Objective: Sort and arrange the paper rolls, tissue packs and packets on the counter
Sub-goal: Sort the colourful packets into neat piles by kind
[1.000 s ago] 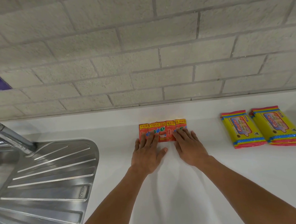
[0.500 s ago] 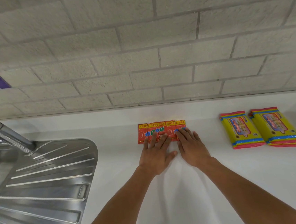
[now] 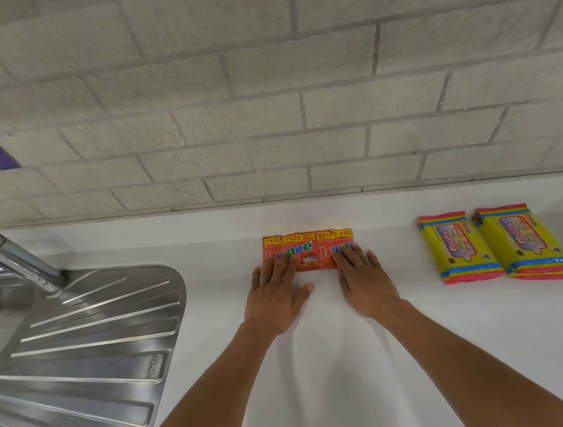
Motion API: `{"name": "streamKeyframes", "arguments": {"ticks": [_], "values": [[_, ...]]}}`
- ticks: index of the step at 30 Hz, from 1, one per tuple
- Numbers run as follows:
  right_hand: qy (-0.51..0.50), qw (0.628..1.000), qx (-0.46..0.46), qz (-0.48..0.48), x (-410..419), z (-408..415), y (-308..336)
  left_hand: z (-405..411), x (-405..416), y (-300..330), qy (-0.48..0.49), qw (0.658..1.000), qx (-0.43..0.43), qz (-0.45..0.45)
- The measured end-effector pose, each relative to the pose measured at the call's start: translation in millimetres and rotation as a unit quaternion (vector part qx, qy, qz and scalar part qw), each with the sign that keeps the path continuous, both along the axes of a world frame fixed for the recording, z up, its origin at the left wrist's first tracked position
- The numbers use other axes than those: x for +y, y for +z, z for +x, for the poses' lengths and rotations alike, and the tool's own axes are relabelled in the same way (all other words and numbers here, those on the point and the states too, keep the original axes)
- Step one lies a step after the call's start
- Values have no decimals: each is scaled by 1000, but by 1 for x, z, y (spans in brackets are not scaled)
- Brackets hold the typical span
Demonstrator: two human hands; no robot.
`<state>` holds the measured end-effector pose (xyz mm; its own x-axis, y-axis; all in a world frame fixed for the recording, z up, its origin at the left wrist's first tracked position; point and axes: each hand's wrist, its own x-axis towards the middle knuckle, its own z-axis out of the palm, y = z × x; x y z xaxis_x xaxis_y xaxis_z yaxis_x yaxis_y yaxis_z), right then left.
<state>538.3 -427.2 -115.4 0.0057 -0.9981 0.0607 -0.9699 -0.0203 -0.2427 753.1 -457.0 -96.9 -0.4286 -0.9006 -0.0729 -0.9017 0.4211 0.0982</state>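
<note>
Item: row of flat orange-red sachet packets (image 3: 307,250), printed with yellow header bands, lying side by side on the white worktop (image 3: 322,364) near its back edge, just short of the grey brick wall (image 3: 263,111). Long axis of the row runs left to right, parallel to that back edge.

Left hand (image 3: 275,293): palm down, fingers straight and spread, fingertips resting on the row's left end; nothing gripped.

Right hand (image 3: 366,282): palm down, fingers straight, fingertips resting on the row's right end; nothing gripped.

Bearing: the packets lie directly ahead of both hands, towards the wall, each hand equally near its own end. Judged step: pressing and squaring the row, which any further nudge would do along its long axis.

Adjacent: two yellow plastic tissue packs with pink ends (image 3: 493,244), side by side towards the right edge, well apart from the row. Stainless steel drainer (image 3: 80,353) and tap (image 3: 13,260) at the left edge.
</note>
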Motion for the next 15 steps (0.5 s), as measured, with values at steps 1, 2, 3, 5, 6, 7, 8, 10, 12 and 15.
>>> {"name": "streamKeyframes", "arguments": {"ticks": [1, 2, 3, 5, 6, 7, 8, 10, 12, 15], "values": [[1, 1000, 1, 0, 0, 0, 0, 4, -1, -1, 2, 1000, -2, 3], [1, 1000, 2, -4, -1, 0, -1, 8, -2, -1, 2, 1000, -5, 8], [2, 1000, 1, -7, -1, -1, -1, 11, -2, -2, 1, 1000, -7, 13], [5, 1000, 0, -8, -2, -1, -3, 13, -3, -3, -3, 1000, -11, 20], [7, 1000, 0, -11, -2, -1, -3, 14, -3, -4, -4, 1000, -12, 21], [7, 1000, -1, -16, -2, -1, -4, 14, -3, -4, -4, 1000, -11, 21], [7, 1000, 1, -19, -1, -1, -3, 14, -3, -3, -5, 1000, -11, 21], [8, 1000, 5, -16, 0, -1, -1, 13, -3, -3, -4, 1000, -2, 17], [8, 1000, 3, -23, 1, 0, 0, 13, -2, -3, 4, 1000, 9, 11], [27, 999, 8, -44, 1, 7, 4, 13, -2, -5, 33, 999, 12, 17]]}}
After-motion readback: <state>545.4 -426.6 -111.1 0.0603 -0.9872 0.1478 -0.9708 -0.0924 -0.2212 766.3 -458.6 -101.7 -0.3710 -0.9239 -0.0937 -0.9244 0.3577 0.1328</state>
